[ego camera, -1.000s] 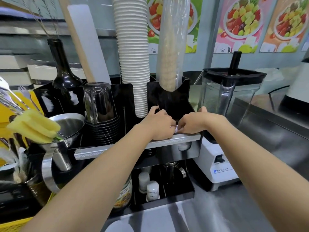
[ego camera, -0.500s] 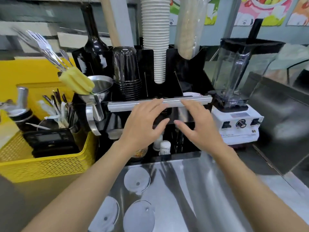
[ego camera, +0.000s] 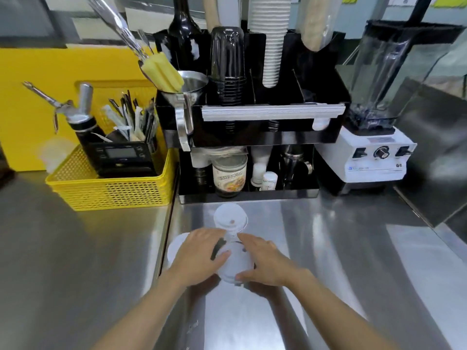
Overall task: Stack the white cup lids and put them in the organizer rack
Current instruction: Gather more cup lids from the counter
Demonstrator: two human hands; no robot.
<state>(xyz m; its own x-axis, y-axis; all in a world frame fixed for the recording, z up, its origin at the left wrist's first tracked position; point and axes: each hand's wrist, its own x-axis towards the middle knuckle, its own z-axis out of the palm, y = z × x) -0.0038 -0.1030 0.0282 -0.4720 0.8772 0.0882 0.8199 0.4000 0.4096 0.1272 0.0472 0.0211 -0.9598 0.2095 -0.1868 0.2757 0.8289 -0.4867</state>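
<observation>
Three white cup lids lie on the steel counter in front of the black organizer rack (ego camera: pixel 326 137). The far lid (ego camera: pixel 230 218) lies free near the rack's base. Both hands close around the middle lid (ego camera: pixel 235 264): my left hand (ego camera: pixel 199 258) touches its left edge with the thumb, and my right hand (ego camera: pixel 267 263) holds its right and near edge. My left hand partly covers the third lid (ego camera: pixel 174 251). A white lid edge (ego camera: pixel 320 124) shows in the rack's top right compartment.
A yellow basket (ego camera: pixel 108 193) with a scale and utensils stands left of the rack, and a white blender (ego camera: pixel 374 157) stands to its right. The rack holds stacked paper cups (ego camera: pixel 271 46), black cups (ego camera: pixel 227 72), a steel funnel (ego camera: pixel 189 87) and a jar (ego camera: pixel 229 173).
Both hands have left the rack's top rail and come down to the counter, where they now close on the middle lid. The view has tilted down and back.
</observation>
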